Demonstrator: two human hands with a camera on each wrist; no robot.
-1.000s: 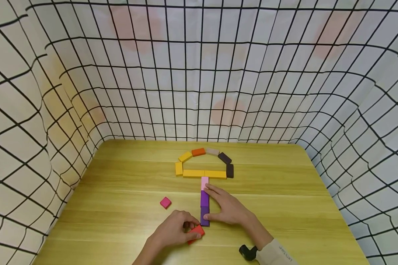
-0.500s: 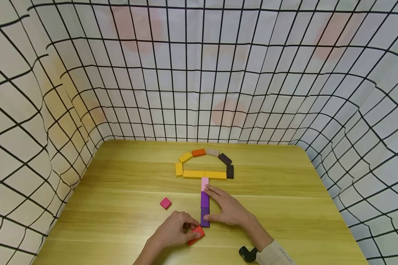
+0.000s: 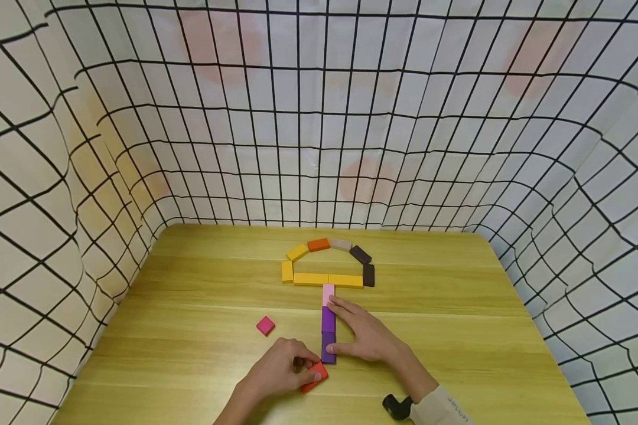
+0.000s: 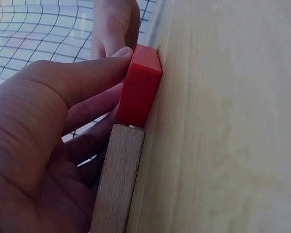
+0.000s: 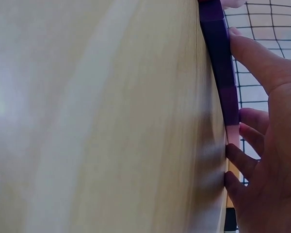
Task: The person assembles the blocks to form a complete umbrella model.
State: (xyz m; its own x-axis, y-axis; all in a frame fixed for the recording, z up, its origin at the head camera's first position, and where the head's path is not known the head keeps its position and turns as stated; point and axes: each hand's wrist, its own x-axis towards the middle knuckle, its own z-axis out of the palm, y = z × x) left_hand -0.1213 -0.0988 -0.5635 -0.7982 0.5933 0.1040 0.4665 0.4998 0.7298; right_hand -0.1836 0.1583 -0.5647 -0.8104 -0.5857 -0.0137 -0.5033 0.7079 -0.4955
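Note:
My left hand point(image 3: 283, 368) pinches a red block point(image 4: 140, 85) between thumb and fingers, near the table's front. The block lies slanted, its upper corner close to the near end of a dark purple block point(image 3: 328, 347). A bare-wood piece point(image 4: 117, 179) meets the red block under my palm in the left wrist view; that hand hides it from the head view. My right hand point(image 3: 369, 336) rests beside the upright row with fingers spread. Its thumb touches the dark purple block, and its fingertips lie by the purple block point(image 3: 328, 319) and the pink block point(image 3: 328, 294).
Two long yellow blocks point(image 3: 311, 279) cross the row's far end. Behind them several blocks arch from yellow through orange point(image 3: 318, 244) to black point(image 3: 369, 275). A small magenta block point(image 3: 266, 325) lies on the left. Black netting point(image 3: 319, 147) surrounds the wooden table point(image 3: 191, 342).

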